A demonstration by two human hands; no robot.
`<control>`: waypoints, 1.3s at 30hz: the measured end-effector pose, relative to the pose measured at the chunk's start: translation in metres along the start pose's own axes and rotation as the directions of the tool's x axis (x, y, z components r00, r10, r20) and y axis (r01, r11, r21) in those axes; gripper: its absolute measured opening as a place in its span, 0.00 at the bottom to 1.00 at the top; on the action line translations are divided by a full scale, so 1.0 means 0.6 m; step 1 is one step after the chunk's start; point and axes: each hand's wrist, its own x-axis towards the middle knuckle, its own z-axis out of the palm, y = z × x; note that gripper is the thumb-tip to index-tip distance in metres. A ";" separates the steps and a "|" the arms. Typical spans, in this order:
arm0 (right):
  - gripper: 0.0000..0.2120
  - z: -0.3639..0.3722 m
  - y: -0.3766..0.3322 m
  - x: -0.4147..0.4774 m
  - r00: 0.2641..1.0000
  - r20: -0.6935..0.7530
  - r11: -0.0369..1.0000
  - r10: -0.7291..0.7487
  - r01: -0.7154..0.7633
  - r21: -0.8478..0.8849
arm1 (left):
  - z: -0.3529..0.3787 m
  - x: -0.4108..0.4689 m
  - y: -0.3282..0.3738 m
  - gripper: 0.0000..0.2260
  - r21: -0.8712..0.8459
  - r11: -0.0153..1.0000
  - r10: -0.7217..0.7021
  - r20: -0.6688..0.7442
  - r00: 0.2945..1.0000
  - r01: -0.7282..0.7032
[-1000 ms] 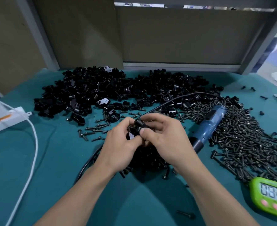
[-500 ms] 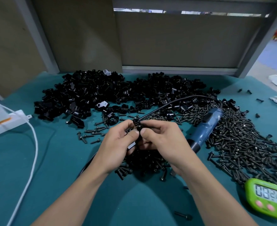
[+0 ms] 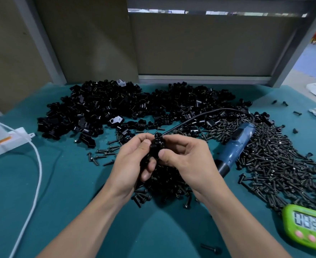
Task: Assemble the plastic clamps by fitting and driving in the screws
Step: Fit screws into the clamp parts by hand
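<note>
- My left hand [image 3: 133,161] and my right hand [image 3: 189,157] are up together over the middle of the table [image 3: 60,183]. Both are closed on one black clamp [image 3: 156,146], and the fingertips pinch it from each side.
- The clamp sits between my thumbs, a bit above the table. A screw seems to stick up from its top, but it is too dark to be sure.
- Right under my hands is a small heap of black screws [image 3: 164,185].
- A much bigger pile of screws [image 3: 276,164] spreads out on my right side.
- At the far side of the table is a big pile of black clamp parts [image 3: 116,108].
- A few loose screws [image 3: 105,153] lie just left of my left hand.
- A blue electric screwdriver [image 3: 235,148] lies on the screws beside my right hand. Its black cord [image 3: 205,114] loops back over the pile.
- A green timer [image 3: 308,226] sits near the right corner by me.
- A white power strip [image 3: 4,142] is at the left edge, and its white cable [image 3: 36,183] runs down toward me.
- One screw [image 3: 211,248] lies alone, close to me, between my arms.
</note>
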 end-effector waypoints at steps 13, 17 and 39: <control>0.17 0.002 0.002 -0.006 0.993 -0.115 0.982 -0.012 -0.011 -0.190 | -0.002 -0.004 -0.006 0.15 0.241 0.956 0.167 0.023 0.986 -0.167; 0.25 0.006 -0.003 -0.013 0.995 -0.088 0.956 -0.049 0.021 -0.292 | 0.001 0.001 -0.003 0.13 0.220 0.966 0.138 -0.008 0.990 -0.133; 0.17 -0.005 -0.021 -0.012 0.998 0.019 0.360 -0.058 0.039 -0.932 | -0.036 -0.019 -0.009 0.08 0.383 0.916 0.163 -0.082 0.983 -0.120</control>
